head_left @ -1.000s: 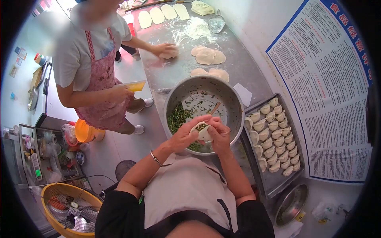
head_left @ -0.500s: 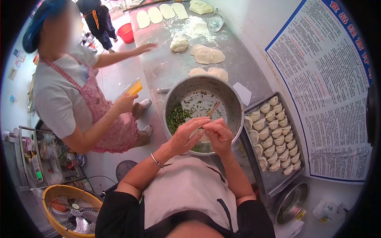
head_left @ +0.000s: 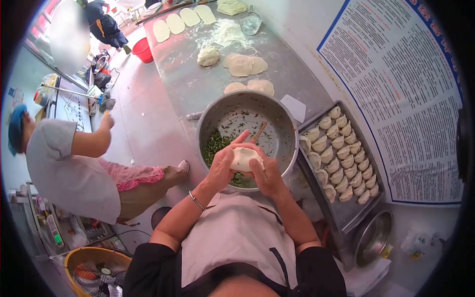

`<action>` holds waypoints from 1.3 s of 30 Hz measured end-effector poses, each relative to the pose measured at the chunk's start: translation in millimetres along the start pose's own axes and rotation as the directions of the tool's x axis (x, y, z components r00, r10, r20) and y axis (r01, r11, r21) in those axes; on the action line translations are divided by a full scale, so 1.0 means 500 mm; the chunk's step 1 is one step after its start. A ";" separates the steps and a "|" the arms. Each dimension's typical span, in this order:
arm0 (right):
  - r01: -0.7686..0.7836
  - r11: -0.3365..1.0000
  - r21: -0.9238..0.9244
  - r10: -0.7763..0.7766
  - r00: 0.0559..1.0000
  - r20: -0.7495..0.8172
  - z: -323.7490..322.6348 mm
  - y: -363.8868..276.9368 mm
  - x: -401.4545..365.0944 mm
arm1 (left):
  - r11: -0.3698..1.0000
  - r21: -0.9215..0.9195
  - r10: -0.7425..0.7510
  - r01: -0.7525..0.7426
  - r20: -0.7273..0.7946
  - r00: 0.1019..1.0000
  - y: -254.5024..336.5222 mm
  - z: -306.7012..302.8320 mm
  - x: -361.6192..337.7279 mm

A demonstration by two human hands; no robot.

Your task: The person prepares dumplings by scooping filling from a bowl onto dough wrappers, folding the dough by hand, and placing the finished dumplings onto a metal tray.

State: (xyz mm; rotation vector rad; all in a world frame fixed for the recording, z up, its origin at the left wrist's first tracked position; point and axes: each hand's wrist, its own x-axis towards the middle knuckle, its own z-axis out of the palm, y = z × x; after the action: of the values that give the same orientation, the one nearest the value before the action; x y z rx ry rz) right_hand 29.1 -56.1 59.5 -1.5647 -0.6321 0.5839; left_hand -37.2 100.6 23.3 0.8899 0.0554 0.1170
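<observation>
Both my hands hold one white dumpling [head_left: 246,159] over the near rim of a large metal bowl [head_left: 282,126]. My left hand [head_left: 222,163] cups it from the left with the fingers curled over the top. My right hand [head_left: 269,175] grips it from the right and below. The dumpling looks folded closed, and no filling shows. Chopped green filling [head_left: 215,143] lies in the bowl's left side, with a wooden stick [head_left: 259,131] leaning in it.
A metal tray [head_left: 354,210] with several finished dumplings [head_left: 341,158] sits right of the bowl, with a small metal dish [head_left: 371,240] below it. Dough rounds [head_left: 242,64], a dough ball [head_left: 208,55] and flour lie farther up the steel table. Another person [head_left: 69,168] bends at the left.
The dumpling in my hands has gone from open with filling showing to closed. The other person has left the table, moved left and bent down. My view has shifted slightly.
</observation>
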 end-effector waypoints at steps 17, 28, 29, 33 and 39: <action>0.245 0.736 -0.631 -0.440 0.882 -0.171 -0.030 0.103 -0.038 | 0.537 0.840 0.214 -0.081 -0.042 0.976 -0.092 0.068 0.014; -0.048 0.992 0.113 0.093 0.894 -0.439 -0.128 0.200 -0.173 | 0.806 0.576 -0.266 0.133 0.154 0.952 -0.156 0.158 0.089; -0.017 0.896 0.443 0.237 0.864 -0.445 -0.139 0.204 -0.199 | 0.763 0.643 -0.275 0.062 0.237 0.932 -0.157 0.167 0.090; 0.270 0.684 0.677 0.291 0.751 -0.593 -0.281 0.223 -0.337 | 0.733 0.680 -0.282 -0.011 0.319 0.905 -0.157 0.194 0.103; -0.264 0.957 0.120 0.120 -0.018 -0.993 -0.556 0.388 -0.564 | 0.737 0.662 -0.283 0.133 0.125 0.951 -0.114 0.173 0.118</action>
State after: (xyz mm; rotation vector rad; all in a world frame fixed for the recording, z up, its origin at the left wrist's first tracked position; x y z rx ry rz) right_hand 30.6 -463.2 -109.9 -1.7089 0.7709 -0.5371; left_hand 34.1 5.8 33.5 1.5884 -0.0127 -0.2340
